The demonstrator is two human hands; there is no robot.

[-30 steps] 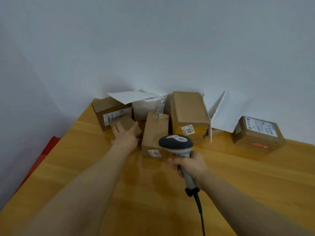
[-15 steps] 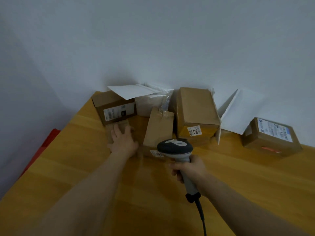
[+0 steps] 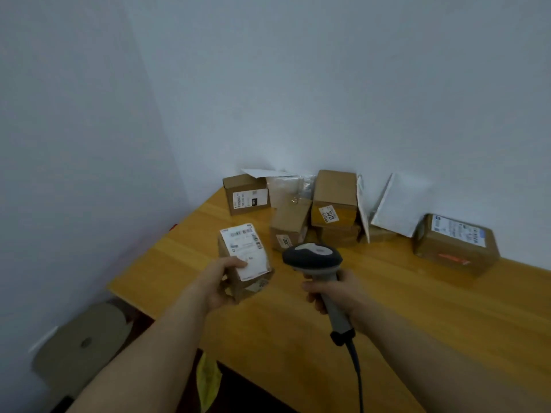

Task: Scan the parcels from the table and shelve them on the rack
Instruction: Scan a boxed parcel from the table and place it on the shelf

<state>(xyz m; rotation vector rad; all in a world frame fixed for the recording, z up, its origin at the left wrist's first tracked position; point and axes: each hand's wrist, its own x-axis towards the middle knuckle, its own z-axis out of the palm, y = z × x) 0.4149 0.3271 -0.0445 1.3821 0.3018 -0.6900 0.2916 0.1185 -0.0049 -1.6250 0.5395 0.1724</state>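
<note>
left grip (image 3: 219, 286) clamps parcel (image 3: 246, 254), label up, long axis near-to-far, just left of scanner (image 3: 311, 259) clamped in right grip (image 3: 337, 293).

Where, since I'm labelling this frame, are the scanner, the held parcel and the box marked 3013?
scanner (image 3: 310, 260), head view, on its dark head.
held parcel (image 3: 244, 248), head view, on its white label.
box marked 3013 (image 3: 335, 187), head view, on its bare brown top face.
</note>
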